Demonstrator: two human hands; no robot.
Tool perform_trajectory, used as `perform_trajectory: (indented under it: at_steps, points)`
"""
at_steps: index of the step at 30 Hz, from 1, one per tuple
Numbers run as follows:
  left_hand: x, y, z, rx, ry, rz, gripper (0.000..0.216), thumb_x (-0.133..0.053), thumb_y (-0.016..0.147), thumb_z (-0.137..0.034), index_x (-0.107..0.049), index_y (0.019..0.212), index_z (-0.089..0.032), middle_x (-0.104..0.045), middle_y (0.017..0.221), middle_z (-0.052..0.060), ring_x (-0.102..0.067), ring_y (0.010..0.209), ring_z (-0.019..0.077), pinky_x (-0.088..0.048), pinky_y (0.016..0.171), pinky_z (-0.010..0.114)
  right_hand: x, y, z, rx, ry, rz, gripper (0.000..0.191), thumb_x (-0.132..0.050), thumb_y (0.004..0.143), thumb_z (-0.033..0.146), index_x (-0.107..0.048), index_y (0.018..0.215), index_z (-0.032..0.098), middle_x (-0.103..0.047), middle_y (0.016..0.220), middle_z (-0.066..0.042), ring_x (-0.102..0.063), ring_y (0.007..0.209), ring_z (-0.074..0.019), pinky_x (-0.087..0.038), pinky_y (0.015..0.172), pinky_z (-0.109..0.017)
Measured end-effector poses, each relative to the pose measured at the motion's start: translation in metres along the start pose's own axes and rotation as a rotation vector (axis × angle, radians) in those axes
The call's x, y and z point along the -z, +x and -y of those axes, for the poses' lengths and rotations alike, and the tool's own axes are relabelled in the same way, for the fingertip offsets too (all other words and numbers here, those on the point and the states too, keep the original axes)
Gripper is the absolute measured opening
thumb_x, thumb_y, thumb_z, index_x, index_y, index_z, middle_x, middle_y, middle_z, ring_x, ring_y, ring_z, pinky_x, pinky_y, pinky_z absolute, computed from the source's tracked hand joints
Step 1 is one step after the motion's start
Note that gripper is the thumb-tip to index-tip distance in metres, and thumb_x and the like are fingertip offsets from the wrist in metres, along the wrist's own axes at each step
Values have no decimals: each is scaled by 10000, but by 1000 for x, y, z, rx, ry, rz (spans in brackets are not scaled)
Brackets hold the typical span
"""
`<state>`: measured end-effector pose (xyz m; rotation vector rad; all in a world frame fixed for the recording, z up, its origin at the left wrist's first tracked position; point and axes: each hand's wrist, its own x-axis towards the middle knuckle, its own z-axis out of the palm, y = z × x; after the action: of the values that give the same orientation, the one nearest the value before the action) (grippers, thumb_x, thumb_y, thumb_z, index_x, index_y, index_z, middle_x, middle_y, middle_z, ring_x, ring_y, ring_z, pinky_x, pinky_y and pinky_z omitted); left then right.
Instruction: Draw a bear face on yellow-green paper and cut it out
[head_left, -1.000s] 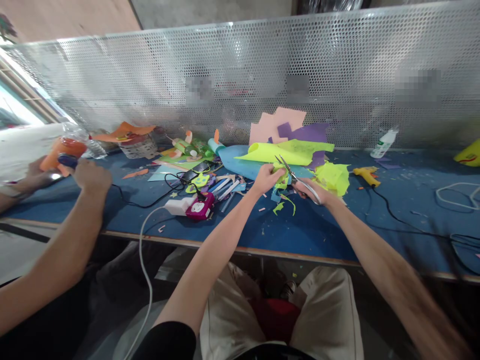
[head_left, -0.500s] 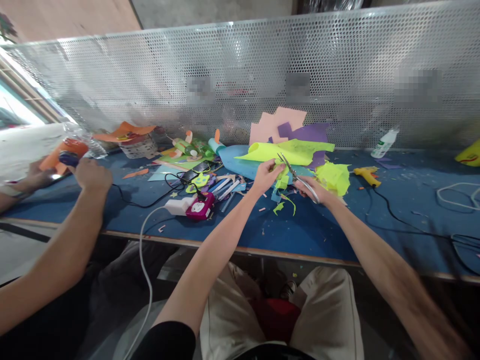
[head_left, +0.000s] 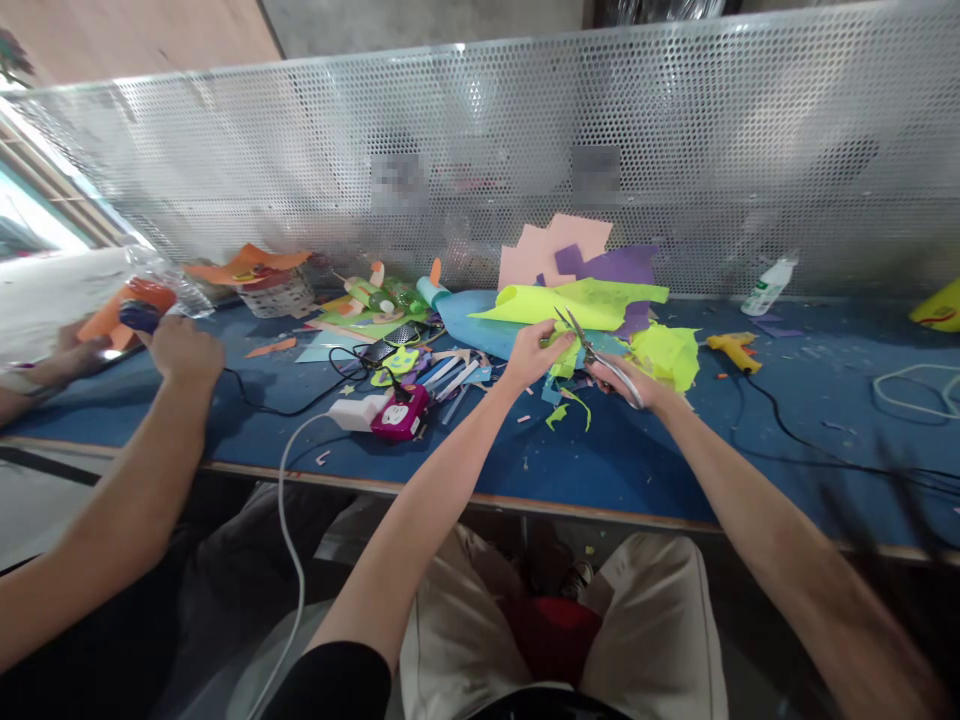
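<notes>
My left hand pinches a small piece of yellow-green paper above the table. In my right hand is a pair of scissors, its blades parted and pointing up and left beside that paper. Cut yellow-green scraps lie on the table just below. Behind my hands rests a rolled yellow-green sheet over a blue sheet. Crumpled yellow-green paper lies just right of the scissors.
A magenta power adapter with a white plug and cable sits left. A yellow glue gun and a white bottle are on the right. At far left, a co-worker's hands hold a dark blue tool. A perforated metal panel stands behind.
The scissor blades are parted slightly more widely, and the fingers of my left hand have shifted a little on the paper. Otherwise the hands stay in about the same place.
</notes>
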<state>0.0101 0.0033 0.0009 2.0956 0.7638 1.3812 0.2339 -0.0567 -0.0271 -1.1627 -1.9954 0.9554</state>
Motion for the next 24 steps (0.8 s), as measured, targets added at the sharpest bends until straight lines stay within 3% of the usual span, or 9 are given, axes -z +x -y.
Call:
perform_trajectory:
  at_steps: [11,24]
  points:
    - [2,0,0,46,-49,13,494,-674,870,-560,-422,652,-196,-292,643,-42,-264,622,107,-193,600,294,2,2,4,55,-122,-48,537,-466,983,736,-505,841,220,-498,678,6,-466,610,-152,-370,555,-284]
    - [6,1,-5,46,-21,9,567,-650,869,-614,-323,641,-212,-241,649,-45,-244,616,110,-186,599,309,3,2,-5,41,-96,-26,519,-456,996,721,-521,885,218,-509,718,7,-479,615,-149,-369,568,-286]
